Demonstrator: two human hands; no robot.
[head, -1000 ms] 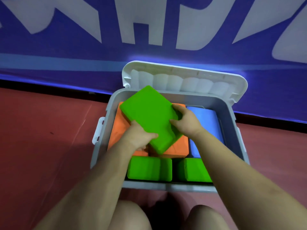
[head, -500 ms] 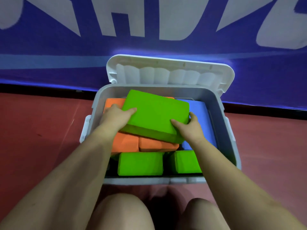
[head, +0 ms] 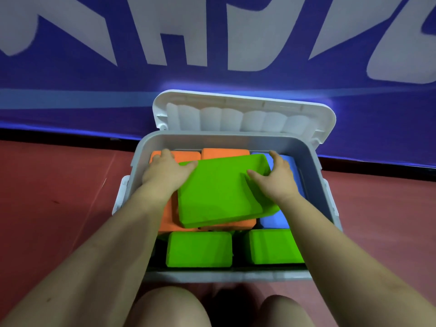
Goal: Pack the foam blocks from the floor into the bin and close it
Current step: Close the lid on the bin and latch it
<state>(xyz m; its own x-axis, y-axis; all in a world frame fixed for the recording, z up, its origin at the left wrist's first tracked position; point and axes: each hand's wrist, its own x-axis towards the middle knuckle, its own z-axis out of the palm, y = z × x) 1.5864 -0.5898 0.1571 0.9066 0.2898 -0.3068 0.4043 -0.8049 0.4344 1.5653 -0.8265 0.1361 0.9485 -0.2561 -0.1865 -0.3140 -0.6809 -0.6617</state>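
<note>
A grey bin (head: 313,175) stands on the red floor with its white lid (head: 243,109) tipped open behind it. A large green foam block (head: 219,192) lies flat on top of the orange blocks (head: 224,153) inside. My left hand (head: 165,173) grips its left edge, thumb on top. My right hand (head: 274,178) holds its right far corner, thumb on top, fingers round the edge. A blue block (head: 274,220) lies under the right side. Two smaller green blocks (head: 199,249) (head: 273,246) stand along the bin's near wall.
A blue banner with white lettering (head: 212,43) hangs right behind the bin. Red floor (head: 59,197) spreads to both sides. My two knees (head: 169,308) are close to the bin's near wall.
The large green block has turned from a diagonal tilt to lie flatter and squarer on the orange blocks. Both hands shifted along its edges toward the far side.
</note>
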